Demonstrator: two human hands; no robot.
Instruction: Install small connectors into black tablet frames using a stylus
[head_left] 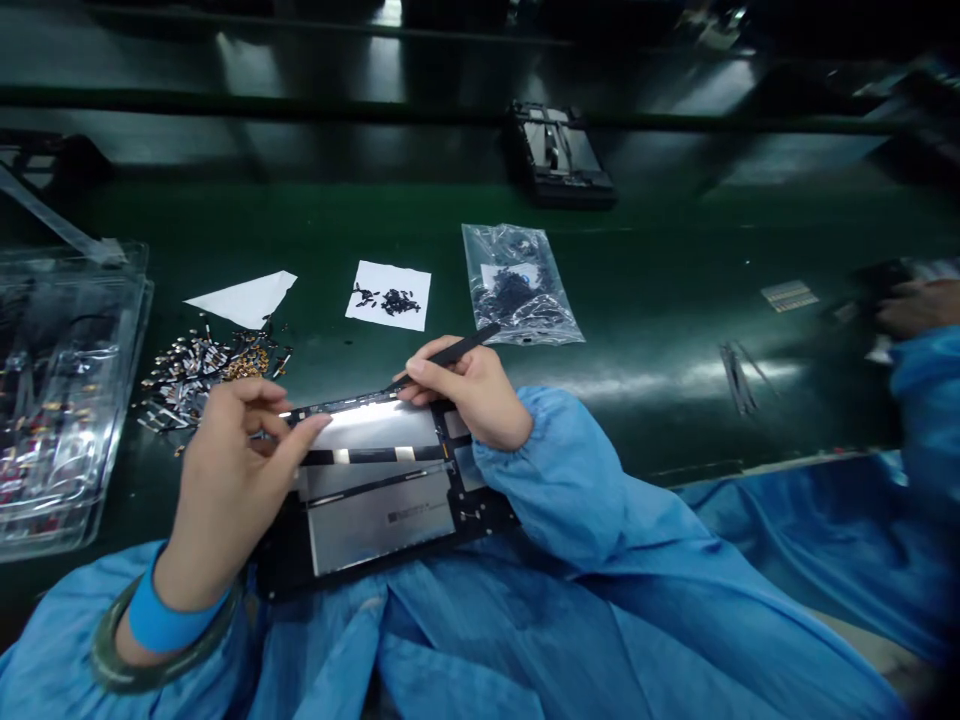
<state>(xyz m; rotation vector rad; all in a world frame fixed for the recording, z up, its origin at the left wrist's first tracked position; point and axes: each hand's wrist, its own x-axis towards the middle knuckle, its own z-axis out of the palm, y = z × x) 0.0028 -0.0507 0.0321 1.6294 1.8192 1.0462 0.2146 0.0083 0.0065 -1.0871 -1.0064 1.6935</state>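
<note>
An opened black tablet point(381, 525) with silver metal plates inside lies tilted at the front edge of the bench, against my blue gown. My left hand point(236, 465) is closed at its far left corner, thumb over the rim and fingers curled. Black tweezers point(465, 345) are pinched in my right hand point(480, 390), their tips down at the tablet's far edge. Whether the tips grip a small part is too fine to tell.
Left of the tablet lies a pile of small metal parts point(202, 375), near a clear plastic tray stack point(67, 470). Beyond are white paper with black bits point(375, 312), a plastic bag point(521, 290) and a stack of devices point(566, 160). A co-worker's hand point(922, 305) is at right, near loose tweezers point(739, 378).
</note>
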